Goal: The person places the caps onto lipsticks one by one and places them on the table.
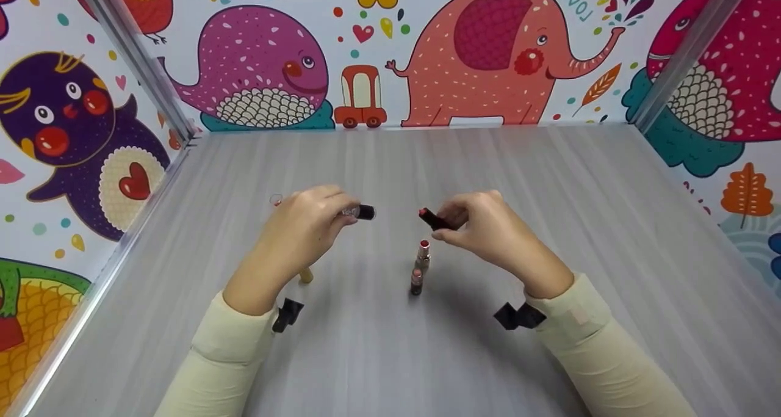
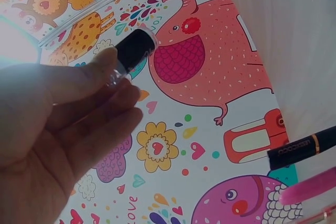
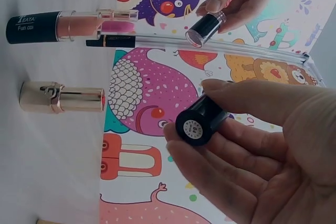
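Above the table my left hand (image 1: pixel 305 221) pinches a small black-and-clear lipstick cap (image 1: pixel 366 212) between thumb and fingers. In the left wrist view the black part of the cap points away from the palm. Across from it, my right hand (image 1: pixel 488 228) holds a black lipstick (image 1: pixel 434 220), its red tip towards the cap, with a gap between the two. The right wrist view shows the round label on the lipstick's base (image 3: pixel 192 129). Just below, a gold lipstick (image 1: pixel 423 259) and a dark-based nude lipstick (image 1: pixel 416 281) stand uncapped on the table.
A yellowish stick-like item (image 1: pixel 306 275) shows partly behind my left wrist. In the left wrist view, a black tube (image 2: pixel 299 148) and a pink tube (image 2: pixel 310 186) stand at the right edge. Cartoon-printed panels (image 1: pixel 366 32) and metal posts (image 1: pixel 134 57) border the grey table (image 1: pixel 378 356).
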`<state>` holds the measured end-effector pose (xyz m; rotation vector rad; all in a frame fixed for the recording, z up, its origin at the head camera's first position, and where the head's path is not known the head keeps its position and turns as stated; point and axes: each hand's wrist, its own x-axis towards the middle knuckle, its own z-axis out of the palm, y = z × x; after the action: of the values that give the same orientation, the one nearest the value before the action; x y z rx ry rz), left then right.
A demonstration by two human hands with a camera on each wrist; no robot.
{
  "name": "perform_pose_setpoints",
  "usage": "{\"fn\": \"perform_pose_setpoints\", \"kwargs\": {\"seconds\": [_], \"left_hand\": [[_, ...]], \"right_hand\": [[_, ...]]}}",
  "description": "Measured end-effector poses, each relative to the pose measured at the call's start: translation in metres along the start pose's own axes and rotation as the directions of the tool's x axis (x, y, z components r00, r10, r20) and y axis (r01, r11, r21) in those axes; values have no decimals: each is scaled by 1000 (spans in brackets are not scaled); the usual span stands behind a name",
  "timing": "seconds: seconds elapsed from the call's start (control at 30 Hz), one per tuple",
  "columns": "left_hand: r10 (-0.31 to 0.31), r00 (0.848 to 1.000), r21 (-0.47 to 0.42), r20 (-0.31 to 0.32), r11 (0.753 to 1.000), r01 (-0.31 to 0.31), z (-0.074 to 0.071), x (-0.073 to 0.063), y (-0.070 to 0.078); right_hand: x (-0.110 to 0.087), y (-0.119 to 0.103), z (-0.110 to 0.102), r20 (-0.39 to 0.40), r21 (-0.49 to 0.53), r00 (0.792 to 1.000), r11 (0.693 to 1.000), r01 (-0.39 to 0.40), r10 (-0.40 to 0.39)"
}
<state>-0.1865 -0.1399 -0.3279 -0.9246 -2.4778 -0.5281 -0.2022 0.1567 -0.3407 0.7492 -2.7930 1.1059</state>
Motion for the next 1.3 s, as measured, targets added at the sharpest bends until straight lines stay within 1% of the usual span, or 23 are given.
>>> {"fn": "perform_pose_setpoints", "kwargs": {"seconds": [0.1,0.27,0.37,0.67,0.97,1.1,1.3], "left_hand": [[3,1000,1,-1,1000,-3,1,0,0],[6,1000,6,-6,1000,-5,2,-2,-1],[3,1000,5,-9,1000,-3,3,-4,-2],[3,1000,-4,0,1000,-3,2,-1,0],[52,998,-16,-31,998,-52,5,0,0],[72,997,-28,-40,997,-73,6,1,2],[109,992,-58,-57,992,-113,12,2,3]], "right_hand": [[0,-2,-1,6,7,1000,1000,11,-11],[2,-6,0,18,-4,998,998,63,-63],[3,-7,2,15,-13,997,997,78,-78],[1,-6,2,14,-36,999,998,51,-50],[0,-7,3,-4,-49,999,998,37,-38],[0,-8,5,-10,-48,999,998,43,-44],[-1,-9,8,-1,-30,998,998,55,-55]]}}
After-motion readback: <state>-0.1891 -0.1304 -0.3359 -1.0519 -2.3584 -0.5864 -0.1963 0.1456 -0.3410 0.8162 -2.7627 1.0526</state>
